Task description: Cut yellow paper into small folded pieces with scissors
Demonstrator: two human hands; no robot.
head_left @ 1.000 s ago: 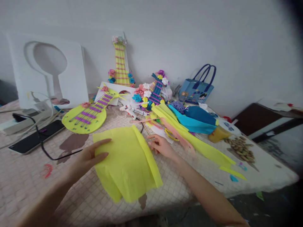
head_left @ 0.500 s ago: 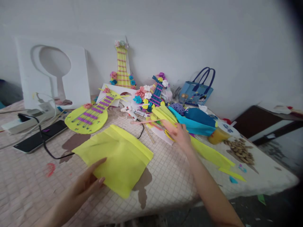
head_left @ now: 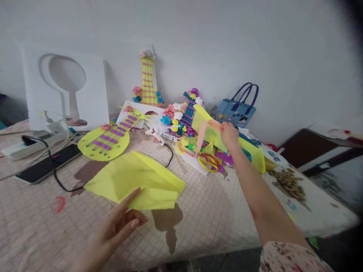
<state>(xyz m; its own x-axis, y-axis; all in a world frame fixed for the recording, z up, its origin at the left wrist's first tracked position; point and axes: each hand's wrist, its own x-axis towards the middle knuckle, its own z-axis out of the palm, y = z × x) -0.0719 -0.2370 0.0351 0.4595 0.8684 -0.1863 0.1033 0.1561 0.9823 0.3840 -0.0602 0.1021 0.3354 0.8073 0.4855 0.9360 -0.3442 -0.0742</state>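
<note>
A folded yellow sheet (head_left: 136,177) lies on the patterned tablecloth in front of me. My left hand (head_left: 124,221) is at its near edge, fingers apart, the index fingertip over the sheet and nothing in the grasp. Farther right, my right hand (head_left: 229,135) is closed on yellow paper (head_left: 208,130), which it holds up above the craft pile. A pink strip (head_left: 201,138) hangs beside that paper. Under the raised paper are scissors with yellow and red handles (head_left: 209,162) and some purple scraps (head_left: 225,158). Blue material is partly hidden behind my right forearm.
A yellow paper guitar (head_left: 104,141), a glue gun (head_left: 155,135) with its cord, and a black phone (head_left: 48,164) lie left and centre. Decorated guitars, a white cutout board (head_left: 95,90) and a blue bag (head_left: 235,109) stand at the back. Peanuts (head_left: 289,183) lie right.
My right hand has moved up and right, lifting yellow paper and uncovering the scissors. My left hand has shifted right, and the near edge of the front sheet has folded up.
</note>
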